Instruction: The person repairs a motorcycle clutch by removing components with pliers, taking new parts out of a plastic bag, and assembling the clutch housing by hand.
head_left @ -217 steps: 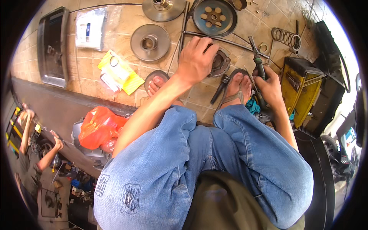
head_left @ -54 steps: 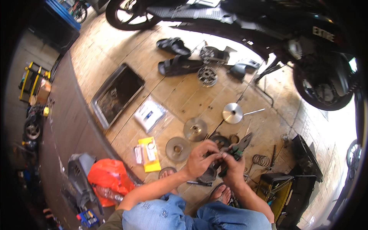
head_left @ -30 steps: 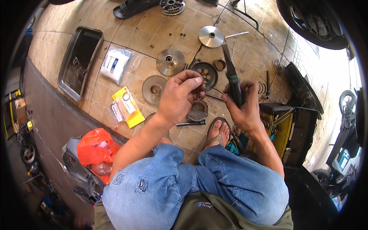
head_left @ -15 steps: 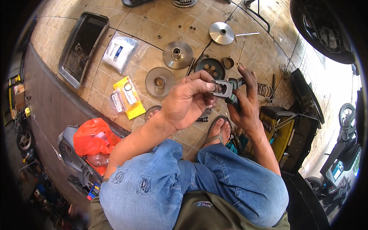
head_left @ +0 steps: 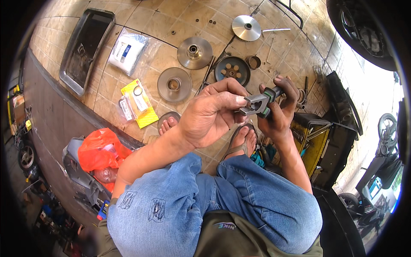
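Over the tiled floor, in front of my knees, I hold up pliers (head_left: pixel 258 104) with grey metal jaws and dark green-and-black handles. My right hand (head_left: pixel 277 118) is closed around the handles, its fingers bent up behind them. The jaws stand apart and point toward my left hand (head_left: pixel 204 115). Thumb and fingers of that hand are pinched together at the jaw tips. Something small and dark seems to sit between them, mostly hidden by the thumb.
Past my hands lie metal pulley discs (head_left: pixel 174 84), a round dark drum (head_left: pixel 232 71) and a shiny disc (head_left: pixel 246 28). To the left are a yellow packet (head_left: pixel 143 107), a white plastic-wrapped pack (head_left: pixel 127 51), a black tray (head_left: pixel 87 49) and a red bag (head_left: pixel 102 147). A yellow toolbox (head_left: pixel 310 141) stands right.
The pliers have turned in my right hand, so their jaws now show side-on and apart. Both hands have shifted slightly, and the whole view has tilted a little.
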`<state>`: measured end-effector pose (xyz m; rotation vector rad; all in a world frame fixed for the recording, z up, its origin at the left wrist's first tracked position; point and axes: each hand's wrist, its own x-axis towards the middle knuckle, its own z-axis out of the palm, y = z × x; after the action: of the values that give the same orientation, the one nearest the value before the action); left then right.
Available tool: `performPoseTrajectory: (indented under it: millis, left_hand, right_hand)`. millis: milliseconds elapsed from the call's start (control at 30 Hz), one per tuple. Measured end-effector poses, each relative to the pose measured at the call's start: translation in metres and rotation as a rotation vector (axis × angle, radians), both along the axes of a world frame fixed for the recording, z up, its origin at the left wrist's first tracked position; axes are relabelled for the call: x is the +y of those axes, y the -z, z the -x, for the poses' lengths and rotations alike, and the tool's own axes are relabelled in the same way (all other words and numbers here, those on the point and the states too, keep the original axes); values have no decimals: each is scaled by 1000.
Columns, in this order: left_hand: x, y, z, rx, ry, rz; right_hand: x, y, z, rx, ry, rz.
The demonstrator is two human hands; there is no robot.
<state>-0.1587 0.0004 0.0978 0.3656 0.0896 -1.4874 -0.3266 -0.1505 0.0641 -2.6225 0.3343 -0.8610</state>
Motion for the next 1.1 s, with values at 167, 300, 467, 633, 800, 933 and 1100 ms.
performPoseTrajectory:
  millis: [167,300,467,633,800,933,1100]
  left_hand:
    - [-1,1,-3,-51,32,-3]
    - [0,0,-19,-359,166,54]
    - [-1,-3,-19,-692,214,151]
    - [5,11,-11,-622,175,98]
    - [6,13,-8,-583,179,91]
    - [7,14,-7,-553,187,71]
    - [15,28,-6,-533,169,-133]
  right_hand:
    - [-1,-2,3,61,-9,-8]
    - [-4,-4,3,55,-75,-90]
    - [-5,4,3,38,-211,-258]
    - [-3,7,10,80,-248,-313]
    - [-3,8,13,109,-263,-338]
    - [-3,10,13,116,-269,-346]
    - [4,8,12,236,-194,-339]
